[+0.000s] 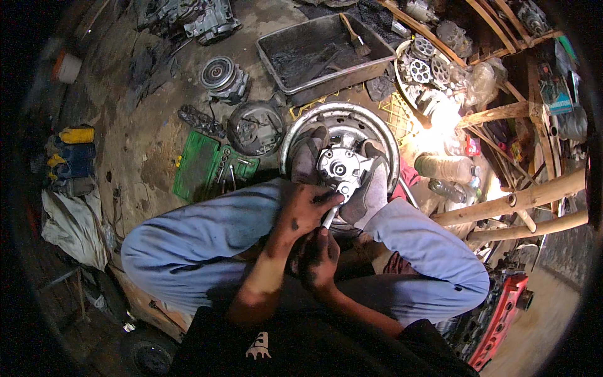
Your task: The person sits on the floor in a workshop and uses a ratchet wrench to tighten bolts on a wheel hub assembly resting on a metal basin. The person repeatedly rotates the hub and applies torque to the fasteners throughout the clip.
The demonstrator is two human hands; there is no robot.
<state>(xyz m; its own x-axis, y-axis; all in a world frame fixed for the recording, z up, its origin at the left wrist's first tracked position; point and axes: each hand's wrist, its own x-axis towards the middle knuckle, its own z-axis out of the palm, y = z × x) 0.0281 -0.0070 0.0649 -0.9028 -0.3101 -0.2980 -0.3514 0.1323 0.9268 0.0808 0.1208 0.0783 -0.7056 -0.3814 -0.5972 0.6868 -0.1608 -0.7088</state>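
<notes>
A silver metal housing (336,162) with a round hub rests on an upturned wheel rim (394,157) between my feet, which brace it from both sides. A shiny ratchet wrench (328,218) reaches from the lower edge of the housing back toward me. My left hand (306,212) is closed at the wrench's head, its thumb pressed there beside the housing. Lower down, my right hand (319,261) is curled around the wrench's handle end. The fastener under the wrench head is hidden.
Left of the rim lie a green tool case (196,164) with sockets, a round pan (256,129) and a pulley unit (220,76). Beyond stands a black tray (339,85) with a brush (355,36). Plastic bottles (445,168) and wooden poles (521,196) are at right.
</notes>
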